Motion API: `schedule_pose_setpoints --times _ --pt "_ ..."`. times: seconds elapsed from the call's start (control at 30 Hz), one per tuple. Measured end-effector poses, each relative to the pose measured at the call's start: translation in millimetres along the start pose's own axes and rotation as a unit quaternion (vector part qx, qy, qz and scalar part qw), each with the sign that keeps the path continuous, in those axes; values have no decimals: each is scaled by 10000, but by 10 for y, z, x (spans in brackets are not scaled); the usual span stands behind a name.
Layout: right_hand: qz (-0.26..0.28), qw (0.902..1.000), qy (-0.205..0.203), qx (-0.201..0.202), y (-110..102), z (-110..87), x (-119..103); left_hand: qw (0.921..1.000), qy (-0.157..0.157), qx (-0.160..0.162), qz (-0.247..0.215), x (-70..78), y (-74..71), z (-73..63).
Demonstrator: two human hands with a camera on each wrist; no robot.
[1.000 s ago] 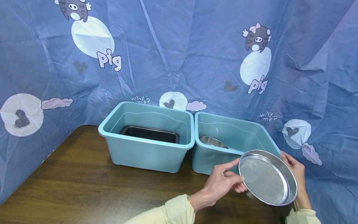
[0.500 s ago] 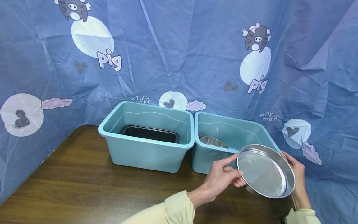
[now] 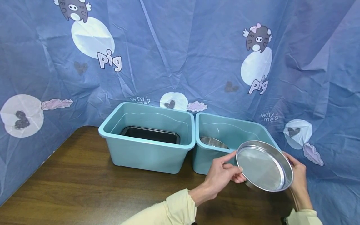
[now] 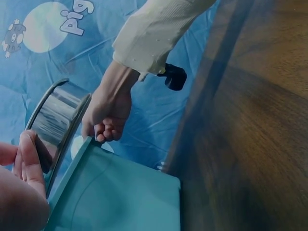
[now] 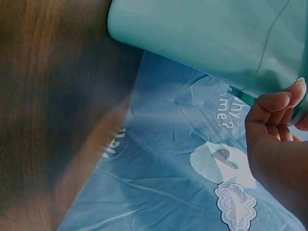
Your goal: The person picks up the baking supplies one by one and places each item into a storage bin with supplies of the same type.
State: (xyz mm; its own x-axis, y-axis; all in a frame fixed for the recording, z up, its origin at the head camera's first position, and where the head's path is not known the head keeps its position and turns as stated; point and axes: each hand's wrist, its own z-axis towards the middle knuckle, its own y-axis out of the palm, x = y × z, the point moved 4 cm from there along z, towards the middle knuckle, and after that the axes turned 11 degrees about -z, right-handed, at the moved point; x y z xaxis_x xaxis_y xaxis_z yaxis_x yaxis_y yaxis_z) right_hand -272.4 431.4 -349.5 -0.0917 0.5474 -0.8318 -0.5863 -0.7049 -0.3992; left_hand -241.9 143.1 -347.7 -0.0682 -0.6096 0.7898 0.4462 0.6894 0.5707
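Note:
My left hand [image 3: 220, 178] pinches the left edge of a shallow round metal pan [image 3: 262, 168], with the thumb on its rim. Tilted, the pan shows its flat grey inside and hangs before the right teal bin [image 3: 233, 129], partly covering its front. My right hand [image 3: 299, 176] lies behind the pan at that bin's right end, partly hidden in the head view. In the right wrist view, its curled fingers [image 5: 272, 108] grip the bin's rim. The left wrist view shows the pan's shiny side wall [image 4: 57, 113]. Inside the right bin, another round metal piece [image 3: 213, 142] is partly visible.
A second teal bin [image 3: 146, 156] stands close on the left, holding a black rectangular pan [image 3: 150, 135]. Both bins stand on a brown wooden table [image 3: 84, 187]. A blue printed cloth [image 3: 180, 47] hangs behind and at the sides.
My left hand has lifted the round pan slightly and shifted it left. My right hand has stayed at the bin's end. The bins have not moved.

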Motion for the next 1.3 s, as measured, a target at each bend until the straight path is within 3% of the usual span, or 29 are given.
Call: schedule_pose_setpoints --times 0.2,0.33,0.47,0.73,1.07,1.3 --pt "-370 9992 -164 21 -6 -3 7 9999 42 114 -63 11 7 40" --pt "-212 9995 -240 7 5 0 11 9998 73 174 -73 25 8 59" --pt "-36 9998 -162 58 8 3 12 9996 110 241 -35 48 6 85" --pt "-380 9992 113 61 23 0 5 9985 313 381 257 114 -29 136" --pt "621 9966 493 -225 66 -9 13 9965 529 586 270 179 -49 227" --pt "508 9967 593 -214 79 -4 19 9954 565 749 179 165 -77 268"
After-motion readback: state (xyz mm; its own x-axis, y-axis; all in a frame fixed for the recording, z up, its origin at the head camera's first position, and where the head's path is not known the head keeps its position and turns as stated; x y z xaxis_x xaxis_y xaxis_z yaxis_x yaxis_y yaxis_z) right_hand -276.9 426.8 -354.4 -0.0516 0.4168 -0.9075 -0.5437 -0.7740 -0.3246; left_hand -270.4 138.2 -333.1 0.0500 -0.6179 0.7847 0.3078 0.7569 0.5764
